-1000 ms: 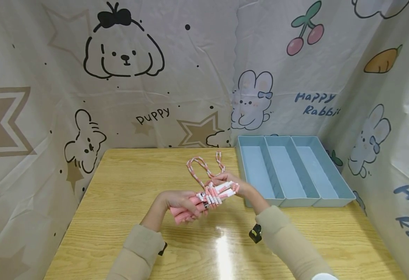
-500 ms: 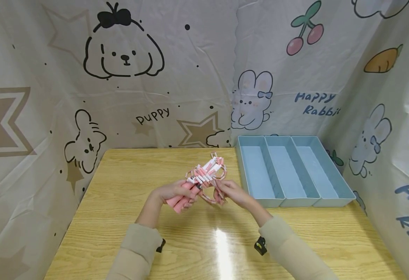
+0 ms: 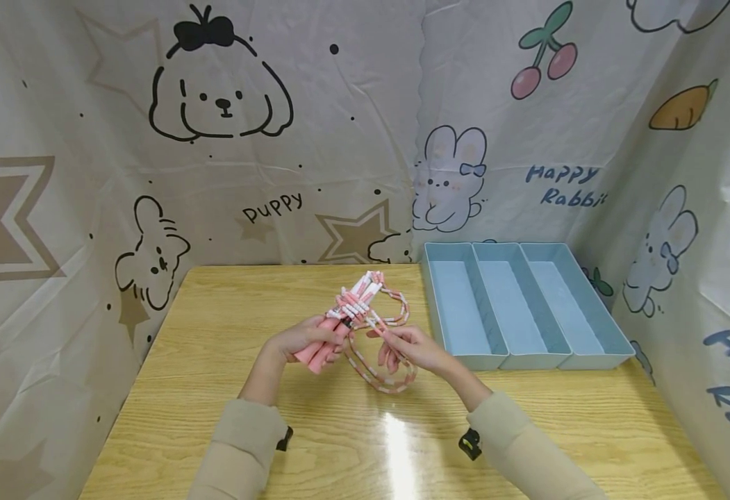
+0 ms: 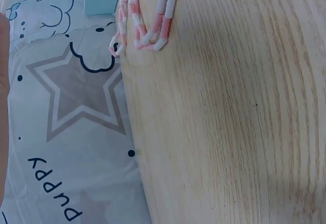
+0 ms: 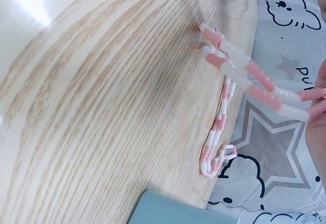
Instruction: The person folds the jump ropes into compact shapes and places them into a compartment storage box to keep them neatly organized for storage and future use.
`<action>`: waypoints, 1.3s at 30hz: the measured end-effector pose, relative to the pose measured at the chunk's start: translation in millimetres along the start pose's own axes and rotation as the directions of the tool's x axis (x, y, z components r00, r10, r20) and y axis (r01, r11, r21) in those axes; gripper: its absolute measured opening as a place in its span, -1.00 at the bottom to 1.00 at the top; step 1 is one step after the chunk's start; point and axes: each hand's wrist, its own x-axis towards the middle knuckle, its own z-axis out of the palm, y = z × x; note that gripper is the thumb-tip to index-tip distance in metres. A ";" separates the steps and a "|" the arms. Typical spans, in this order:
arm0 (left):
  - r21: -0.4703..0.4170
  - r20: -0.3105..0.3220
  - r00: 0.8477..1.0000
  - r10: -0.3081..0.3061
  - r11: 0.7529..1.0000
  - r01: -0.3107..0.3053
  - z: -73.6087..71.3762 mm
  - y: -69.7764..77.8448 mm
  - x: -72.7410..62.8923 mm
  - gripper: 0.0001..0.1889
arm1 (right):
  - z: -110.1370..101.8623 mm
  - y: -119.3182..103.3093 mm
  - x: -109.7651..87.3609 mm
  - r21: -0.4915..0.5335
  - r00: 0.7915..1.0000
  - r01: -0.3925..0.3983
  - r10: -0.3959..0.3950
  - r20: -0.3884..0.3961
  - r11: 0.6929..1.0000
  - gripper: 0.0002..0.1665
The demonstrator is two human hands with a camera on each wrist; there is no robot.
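Note:
A jump rope with pink and white beads is bundled above the table, its cord wound around the middle. My left hand grips its two pink handles, which point toward the near left. To the right, my right hand pinches a doubled stretch of cord, with a loop drooping below. Another loop extends behind the bundle. The right wrist view has the doubled beaded cord running to my fingers at its right edge. Only slivers of a hand show in the left wrist view.
A light blue tray with three long compartments stands at the back right of the wooden table. Printed cloth hangs behind and at both sides. The tray's corner enters the right wrist view.
The bundle has turned from pointing right to pointing away, and shifted slightly left. My right hand has come from its far end to its right side, drawing out cord; a larger loop now droops.

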 end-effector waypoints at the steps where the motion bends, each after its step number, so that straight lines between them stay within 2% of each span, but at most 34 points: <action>1: 0.003 -0.008 1.000 0.003 1.000 -0.003 -0.2 -0.5 0.3 -0.82 | 0.0 -0.5 -0.1 0.003 1.000 -0.004 0.004 -0.005 1.000 -0.53; 11: 0.020 -0.049 0.999 0.015 1.000 -0.014 -3.4 -3.7 3.1 -0.84 | 1.0 -4.3 -2.2 0.016 0.988 -0.072 0.073 -0.135 0.997 -0.60; 20: -0.007 -0.101 0.995 0.016 1.000 -0.016 -7.2 -6.0 3.4 -0.82 | -0.3 -4.5 -5.6 -0.027 0.981 -0.098 0.092 -0.172 0.995 -0.62; 23: -0.006 -0.101 0.995 0.019 1.000 -0.020 -8.6 -7.1 3.9 -0.82 | 0.4 -5.4 -6.2 -0.040 0.979 -0.103 0.094 -0.182 0.994 -0.64; 28: -0.005 -0.121 0.992 0.022 1.000 -0.023 -8.9 -8.5 5.1 -0.83 | 2.9 -6.8 -5.6 -0.062 0.968 -0.120 0.103 -0.231 0.991 -0.65; 32: -0.015 -0.148 0.989 0.010 1.000 -0.013 -8.9 -8.7 3.6 -0.83 | 4.4 -8.0 -5.6 -0.065 0.960 -0.115 0.094 -0.265 0.991 -0.66; 39: 0.002 -0.192 0.981 0.005 1.000 -0.004 -9.4 -8.5 1.8 -0.80 | 4.1 -12.2 -7.7 -0.062 0.956 -0.103 0.082 -0.281 0.993 -0.70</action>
